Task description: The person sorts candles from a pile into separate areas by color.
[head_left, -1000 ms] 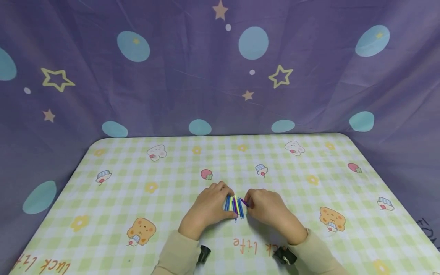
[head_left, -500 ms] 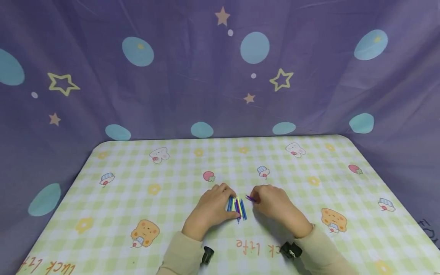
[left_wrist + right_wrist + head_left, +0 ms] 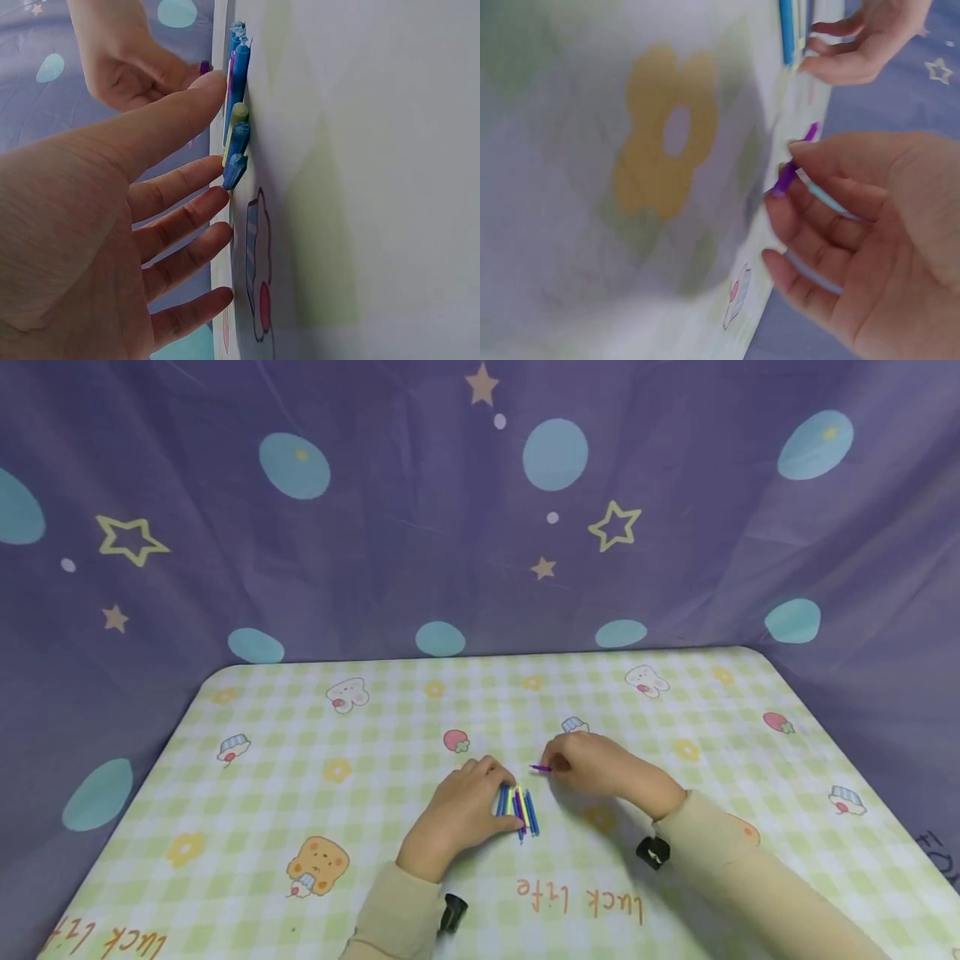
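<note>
Several thin blue, yellow and purple sticks (image 3: 531, 814) lie side by side in a row near the middle of the table. My left hand (image 3: 467, 806) rests over the left end of that row, thumb at its near side and index finger at its far side. In the left wrist view the fingers of this left hand (image 3: 90, 202) are nearly straight, tips right at the sticks (image 3: 238, 82). Just beyond and right of the row, my right hand (image 3: 592, 764) pinches one purple stick (image 3: 786, 180) between thumb and index finger; its other fingers are loosely bent.
A green-and-white checked cloth (image 3: 405, 718) with cartoon prints covers the table. Behind it hangs a purple curtain (image 3: 420, 527) with stars and blue ovals. Black wrist devices (image 3: 652, 853) sit below both wrists.
My right hand has drawn the purple stick off the row's right end and moved away toward the far side of the table. The left hand has stayed at the row.
</note>
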### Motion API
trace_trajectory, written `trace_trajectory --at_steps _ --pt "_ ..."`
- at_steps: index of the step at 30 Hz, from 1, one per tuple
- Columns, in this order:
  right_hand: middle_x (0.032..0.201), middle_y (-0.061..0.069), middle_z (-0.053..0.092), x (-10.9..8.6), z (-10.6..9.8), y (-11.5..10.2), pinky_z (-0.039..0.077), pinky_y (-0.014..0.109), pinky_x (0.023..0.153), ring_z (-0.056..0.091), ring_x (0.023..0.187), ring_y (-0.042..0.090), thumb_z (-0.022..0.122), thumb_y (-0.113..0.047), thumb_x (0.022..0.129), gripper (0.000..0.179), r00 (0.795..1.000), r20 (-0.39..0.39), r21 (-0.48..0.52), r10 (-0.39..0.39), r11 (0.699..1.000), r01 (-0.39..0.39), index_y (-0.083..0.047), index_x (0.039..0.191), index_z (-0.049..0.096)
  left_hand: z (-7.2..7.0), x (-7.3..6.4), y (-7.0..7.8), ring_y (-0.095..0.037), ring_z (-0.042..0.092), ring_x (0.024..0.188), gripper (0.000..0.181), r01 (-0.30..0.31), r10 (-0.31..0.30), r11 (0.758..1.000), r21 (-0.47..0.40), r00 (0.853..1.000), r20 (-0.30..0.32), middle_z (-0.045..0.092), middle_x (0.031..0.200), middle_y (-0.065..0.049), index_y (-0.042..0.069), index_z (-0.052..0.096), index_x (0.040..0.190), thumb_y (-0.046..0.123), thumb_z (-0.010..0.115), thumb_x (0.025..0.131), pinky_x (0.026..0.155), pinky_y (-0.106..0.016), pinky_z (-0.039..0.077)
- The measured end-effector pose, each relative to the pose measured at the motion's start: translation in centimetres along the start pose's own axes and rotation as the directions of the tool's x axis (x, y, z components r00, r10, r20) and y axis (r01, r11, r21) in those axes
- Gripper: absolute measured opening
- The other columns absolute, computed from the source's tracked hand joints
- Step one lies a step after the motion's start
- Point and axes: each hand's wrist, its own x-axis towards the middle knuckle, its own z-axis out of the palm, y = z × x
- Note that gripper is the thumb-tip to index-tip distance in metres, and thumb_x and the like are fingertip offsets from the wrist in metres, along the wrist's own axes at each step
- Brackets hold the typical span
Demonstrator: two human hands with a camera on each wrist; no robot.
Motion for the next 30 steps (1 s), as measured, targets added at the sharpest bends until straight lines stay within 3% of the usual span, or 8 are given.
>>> trace_trajectory --at_steps 5,9,17,24,30 --pt "0.08 -0.007 0.062 1.6 -0.4 0.8 0.047 0.027 0.067 0.053 0.07 0.007 0.07 -0.001 0.088 0.011 0.996 -0.009 -0.002 -0.092 0.996 0.092 -0.01 0.094 0.074 0.0 0.1 -0.1 -0.022 0.054 0.105 0.048 0.0 0.0 1.0 -0.008 1.0 -0.004 0.058 0.117 -0.002 0.012 0.067 0.117 0.043 0.08 0.082 0.091 -0.042 0.046" --pt "0.085 -0.004 0.065 2.7 -0.7 1.2 0.049 0.027 0.07 0.056 0.073 0.007 0.071 -0.003 0.088 0.01 0.994 -0.012 -0.008 -0.105 0.994 0.105 -0.008 0.097 0.074 0.1 0.1 -0.1 -0.021 0.054 0.106 0.047 0.001 -0.001 1.0 -0.018 1.0 0.002 0.058 0.118 -0.002 0.013 0.066 0.116 0.043 0.08 0.082 0.091 -0.042 0.046" --pt "0.091 0.001 0.069 4.9 -1.5 2.5 0.049 0.031 0.072 0.057 0.075 0.011 0.067 -0.002 0.09 0.014 0.998 -0.02 -0.013 -0.052 0.999 0.051 -0.006 0.101 0.075 0.0 0.1 -0.2 -0.022 0.054 0.108 0.048 0.008 -0.008 1.0 -0.015 1.0 0.009 0.057 0.12 -0.002 0.014 0.066 0.118 0.044 0.078 0.083 0.092 -0.042 0.045" --pt "0.098 0.003 0.071 6.4 -2.0 4.1 0.049 0.033 0.072 0.058 0.073 0.012 0.067 -0.008 0.093 0.013 0.999 -0.008 0.037 0.049 0.998 -0.049 -0.009 0.103 0.075 -0.2 0.2 -0.2 -0.022 0.053 0.107 0.049 0.014 -0.014 1.0 -0.014 1.0 0.014 0.057 0.12 -0.002 0.014 0.066 0.119 0.045 0.078 0.083 0.093 -0.042 0.045" --pt "0.1 0.003 0.073 7.0 -2.1 5.2 0.053 0.037 0.08 0.065 0.083 0.014 0.069 -0.009 0.093 0.011 0.997 -0.011 0.061 0.083 0.995 -0.082 -0.008 0.102 0.075 0.0 0.2 -0.1 -0.021 0.053 0.108 0.049 0.037 -0.036 0.999 -0.025 0.999 0.027 0.057 0.12 0.0 0.015 0.066 0.119 0.046 0.078 0.083 0.095 -0.042 0.044"
